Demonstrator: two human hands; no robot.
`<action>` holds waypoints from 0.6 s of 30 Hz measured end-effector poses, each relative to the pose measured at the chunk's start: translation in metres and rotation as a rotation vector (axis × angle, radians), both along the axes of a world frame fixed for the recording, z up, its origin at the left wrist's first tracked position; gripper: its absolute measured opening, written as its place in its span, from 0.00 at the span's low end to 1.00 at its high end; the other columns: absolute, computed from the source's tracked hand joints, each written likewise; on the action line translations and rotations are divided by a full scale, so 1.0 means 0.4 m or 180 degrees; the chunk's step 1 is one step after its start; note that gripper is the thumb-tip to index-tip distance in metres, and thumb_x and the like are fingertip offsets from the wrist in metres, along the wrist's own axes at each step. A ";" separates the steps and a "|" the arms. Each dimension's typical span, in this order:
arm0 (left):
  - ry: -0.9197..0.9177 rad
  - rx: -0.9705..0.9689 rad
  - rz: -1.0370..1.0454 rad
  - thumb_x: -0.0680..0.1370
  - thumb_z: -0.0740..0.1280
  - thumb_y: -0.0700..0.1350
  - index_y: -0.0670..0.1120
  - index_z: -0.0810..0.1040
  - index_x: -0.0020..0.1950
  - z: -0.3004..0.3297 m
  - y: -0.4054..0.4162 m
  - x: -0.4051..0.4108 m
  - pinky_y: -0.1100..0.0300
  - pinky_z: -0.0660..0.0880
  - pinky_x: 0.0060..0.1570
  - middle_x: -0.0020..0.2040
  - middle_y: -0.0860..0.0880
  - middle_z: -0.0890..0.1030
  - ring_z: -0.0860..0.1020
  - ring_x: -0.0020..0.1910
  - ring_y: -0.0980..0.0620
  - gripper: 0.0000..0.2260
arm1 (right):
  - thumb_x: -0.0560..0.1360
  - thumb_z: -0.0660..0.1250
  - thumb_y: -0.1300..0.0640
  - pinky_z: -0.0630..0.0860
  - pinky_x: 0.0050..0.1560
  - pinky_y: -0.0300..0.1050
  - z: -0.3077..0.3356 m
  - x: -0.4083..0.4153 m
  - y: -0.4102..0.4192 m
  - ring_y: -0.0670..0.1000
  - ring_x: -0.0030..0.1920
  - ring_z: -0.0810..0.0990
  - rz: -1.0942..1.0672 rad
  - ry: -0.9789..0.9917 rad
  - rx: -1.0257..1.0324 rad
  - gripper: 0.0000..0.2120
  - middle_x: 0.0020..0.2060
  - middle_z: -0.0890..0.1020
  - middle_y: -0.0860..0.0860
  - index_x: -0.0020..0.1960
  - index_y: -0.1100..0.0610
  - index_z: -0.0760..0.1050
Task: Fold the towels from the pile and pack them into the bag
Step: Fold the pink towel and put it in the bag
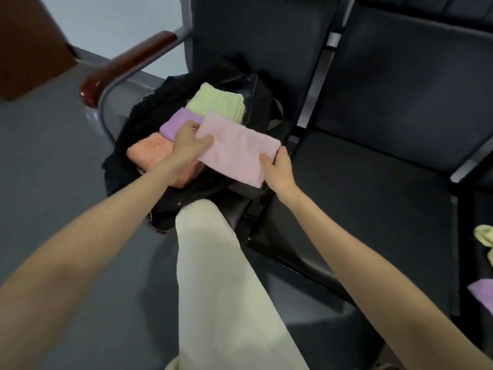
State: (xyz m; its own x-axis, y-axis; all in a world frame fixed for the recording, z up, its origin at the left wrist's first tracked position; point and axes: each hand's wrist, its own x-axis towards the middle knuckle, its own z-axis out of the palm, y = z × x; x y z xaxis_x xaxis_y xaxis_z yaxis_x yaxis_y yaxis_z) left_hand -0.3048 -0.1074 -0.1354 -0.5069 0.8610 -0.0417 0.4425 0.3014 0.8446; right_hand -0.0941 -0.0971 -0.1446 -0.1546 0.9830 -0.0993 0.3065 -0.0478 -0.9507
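While both arms reach out, left hand (190, 141) and right hand (277, 166) pinch the pink towel (237, 148) — fingers curled.

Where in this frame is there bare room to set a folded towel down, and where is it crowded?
Free: the dark seat right of the black bag, up to the loose towels at the frame's right edge. Crowded: the bag's mouth, filled by green, purple and orange towels, with the pink towel held above by both the left hand and the right hand.
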 end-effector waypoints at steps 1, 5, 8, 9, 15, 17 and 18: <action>0.0249 -0.0068 -0.0007 0.76 0.68 0.44 0.41 0.71 0.64 0.009 0.017 -0.053 0.57 0.70 0.51 0.56 0.48 0.73 0.72 0.54 0.51 0.19 | 0.79 0.60 0.62 0.72 0.56 0.46 0.005 -0.050 0.018 0.52 0.53 0.73 0.0095 -0.0025 0.0071 0.13 0.55 0.73 0.57 0.61 0.67 0.65; 0.1003 -0.0355 -0.0034 0.75 0.68 0.48 0.41 0.73 0.60 0.012 0.090 -0.227 0.51 0.70 0.56 0.58 0.43 0.77 0.75 0.57 0.43 0.17 | 0.80 0.59 0.63 0.68 0.38 0.31 0.006 -0.206 0.091 0.50 0.50 0.70 0.0389 -0.0170 0.0280 0.08 0.50 0.72 0.55 0.57 0.66 0.67; 0.1148 -0.0544 0.0069 0.77 0.67 0.48 0.42 0.73 0.61 0.000 0.141 -0.299 0.48 0.67 0.61 0.60 0.43 0.77 0.74 0.60 0.42 0.16 | 0.80 0.60 0.62 0.68 0.45 0.33 -0.011 -0.284 0.140 0.50 0.52 0.72 0.0385 -0.0221 0.0193 0.13 0.54 0.74 0.57 0.62 0.67 0.67; 0.1185 -0.0555 0.0098 0.77 0.67 0.48 0.42 0.73 0.62 -0.006 0.158 -0.315 0.48 0.66 0.62 0.61 0.44 0.76 0.73 0.61 0.42 0.16 | 0.80 0.60 0.62 0.69 0.49 0.37 -0.017 -0.306 0.154 0.52 0.54 0.74 0.0367 -0.0203 0.0140 0.14 0.56 0.75 0.58 0.63 0.67 0.67; 0.1239 -0.0709 0.0194 0.78 0.67 0.47 0.43 0.72 0.63 -0.070 0.236 -0.363 0.48 0.63 0.64 0.62 0.43 0.77 0.72 0.64 0.42 0.16 | 0.79 0.61 0.63 0.70 0.54 0.43 -0.076 -0.387 0.210 0.58 0.59 0.75 0.0196 -0.0204 -0.0163 0.14 0.57 0.75 0.60 0.62 0.67 0.67; 0.1266 -0.0801 0.0232 0.77 0.68 0.48 0.43 0.72 0.64 -0.091 0.243 -0.364 0.48 0.64 0.64 0.62 0.43 0.77 0.73 0.64 0.42 0.17 | 0.78 0.62 0.61 0.71 0.50 0.44 -0.106 -0.390 0.219 0.57 0.54 0.75 0.0186 -0.0284 -0.0169 0.10 0.51 0.77 0.58 0.57 0.65 0.69; 0.1267 -0.0860 0.0271 0.77 0.68 0.48 0.43 0.72 0.64 -0.098 0.243 -0.362 0.49 0.65 0.63 0.63 0.43 0.77 0.73 0.64 0.42 0.18 | 0.78 0.64 0.60 0.70 0.47 0.43 -0.117 -0.387 0.221 0.55 0.50 0.75 0.0141 -0.0294 -0.0155 0.08 0.45 0.75 0.54 0.53 0.63 0.68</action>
State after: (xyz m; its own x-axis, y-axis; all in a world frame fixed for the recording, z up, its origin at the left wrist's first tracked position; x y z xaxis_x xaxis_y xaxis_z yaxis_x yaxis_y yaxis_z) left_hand -0.4497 -0.0101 -0.1747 -0.5971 0.8008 -0.0465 0.6794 0.5357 0.5014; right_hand -0.2488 -0.0085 -0.1912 -0.1858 0.9690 -0.1627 0.3956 -0.0778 -0.9151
